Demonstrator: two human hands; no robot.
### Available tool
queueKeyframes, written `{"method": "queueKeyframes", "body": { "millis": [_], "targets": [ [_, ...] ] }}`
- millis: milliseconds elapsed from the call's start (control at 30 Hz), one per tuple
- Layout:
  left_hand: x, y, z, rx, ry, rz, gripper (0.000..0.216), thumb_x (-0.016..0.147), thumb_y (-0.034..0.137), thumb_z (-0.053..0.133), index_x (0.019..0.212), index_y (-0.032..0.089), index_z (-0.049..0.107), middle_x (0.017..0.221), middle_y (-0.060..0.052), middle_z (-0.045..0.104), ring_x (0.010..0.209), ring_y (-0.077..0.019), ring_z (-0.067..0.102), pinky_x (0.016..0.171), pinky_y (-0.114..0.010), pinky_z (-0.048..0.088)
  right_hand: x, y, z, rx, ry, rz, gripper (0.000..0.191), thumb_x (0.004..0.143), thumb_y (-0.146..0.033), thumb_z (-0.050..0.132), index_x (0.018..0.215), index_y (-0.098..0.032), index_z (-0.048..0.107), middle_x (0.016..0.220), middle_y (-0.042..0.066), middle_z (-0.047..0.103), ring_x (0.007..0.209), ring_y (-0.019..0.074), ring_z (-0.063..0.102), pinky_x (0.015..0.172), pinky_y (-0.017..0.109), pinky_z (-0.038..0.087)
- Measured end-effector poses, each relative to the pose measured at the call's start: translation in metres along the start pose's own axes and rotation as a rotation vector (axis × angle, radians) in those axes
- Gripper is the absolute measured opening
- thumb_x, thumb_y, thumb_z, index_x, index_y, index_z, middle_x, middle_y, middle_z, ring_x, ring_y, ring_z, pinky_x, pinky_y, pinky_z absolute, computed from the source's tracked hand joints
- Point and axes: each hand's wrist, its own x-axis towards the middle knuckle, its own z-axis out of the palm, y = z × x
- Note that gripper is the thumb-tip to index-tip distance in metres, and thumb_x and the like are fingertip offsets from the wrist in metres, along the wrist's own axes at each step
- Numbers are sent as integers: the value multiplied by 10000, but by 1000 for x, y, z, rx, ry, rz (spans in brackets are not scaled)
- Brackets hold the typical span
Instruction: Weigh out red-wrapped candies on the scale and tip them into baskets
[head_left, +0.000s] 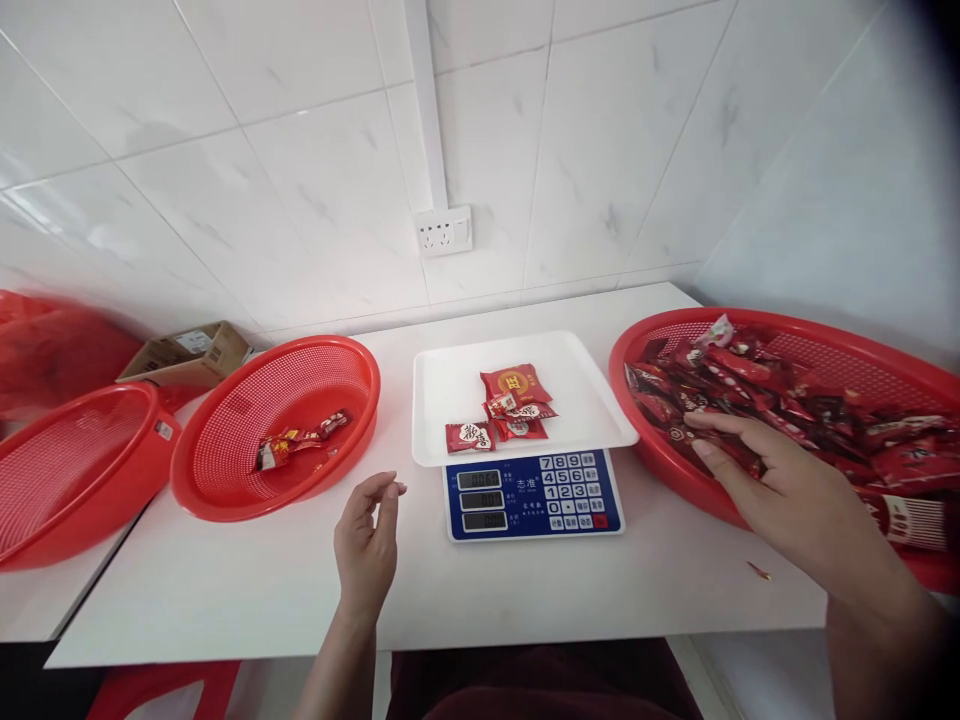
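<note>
My right hand point(780, 480) reaches over the near left rim of the large red basket point(626, 370). Its thumb and index finger are apart, close to the wrapped candies point(750, 375) heaped inside; whether they touch one is unclear. My left hand point(367, 530) hovers above the table, left of the digital scale point(535, 495), fingers curled toward the thumb with nothing visible in them. On the scale's white tray point(442, 390) lie several red-wrapped candies point(516, 383), some overlapping. The upper display seems to read 0.067, though its digits are faint.
Left of the scale, a red perforated basket point(232, 420) holds a few wrapped candies point(300, 438). Farther left are another red basket point(82, 460), a cardboard box point(191, 350) and a red plastic bag point(60, 345). A small wrapper scrap point(758, 571) lies near the table's front edge.
</note>
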Motion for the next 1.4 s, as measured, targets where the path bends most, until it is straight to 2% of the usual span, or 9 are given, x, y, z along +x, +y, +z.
{"method": "queueKeyframes", "body": {
  "millis": [133,300,400,533,667,767,1000,1267,1400],
  "targets": [
    [1,1,2,10,-22,1,258,835,415,571,955,198,639,850,-52,699,847,-192,666,787,-335,536,4,9,0,-27,-42,36,350,826,-423,475,1111,-271,609,1229,58,637,1113,284,589,924,426,472],
    [1,0,5,43,-53,4,265,832,428,568,951,204,645,852,-51,706,839,-194,669,792,-341,533,4,5,1,-2,-41,-15,293,830,-408,485,1039,-269,637,1177,60,648,1052,277,607,860,408,491],
    [1,-1,8,43,-74,12,265,833,428,566,942,202,649,841,-52,708,831,-194,672,775,-333,539,2,-13,11,80,-52,-166,247,848,-394,476,922,-256,667,1044,60,670,949,248,633,823,384,500],
    [0,2,10,46,-88,38,265,836,428,557,933,202,655,826,-54,706,818,-197,673,759,-331,545,3,-47,40,102,-290,-397,273,907,-353,432,914,-248,684,923,51,667,830,193,646,716,318,519],
    [-1,4,5,69,-96,56,255,832,425,559,915,206,660,812,-50,707,806,-197,674,760,-332,546,11,-72,69,-128,-309,-439,261,926,-293,435,1019,-245,674,986,50,664,925,207,637,646,300,499],
    [-1,-2,-1,72,-87,39,261,828,434,561,910,208,663,811,-52,707,798,-201,677,755,-336,549,19,-81,79,-224,-299,-472,241,924,-295,457,981,-236,684,989,51,663,951,211,628,635,294,484],
    [0,-9,-7,63,-90,7,281,824,454,562,925,210,657,824,-55,707,809,-205,677,755,-338,548,26,-83,82,-292,-318,-581,310,938,-229,411,832,-217,702,916,47,666,901,194,619,605,277,439],
    [2,-2,-2,44,-122,32,287,816,463,564,908,210,667,800,-55,709,782,-211,682,736,-340,552,25,-86,76,-257,-323,-551,249,920,-308,480,859,-235,710,950,30,681,894,178,632,612,266,443],
    [2,-1,-1,58,-143,46,285,821,459,558,911,212,669,797,-53,710,775,-210,685,736,-341,552,31,-91,74,-327,-375,-636,268,918,-232,462,815,-204,708,881,39,682,869,178,633,600,260,423]
  ]
}}
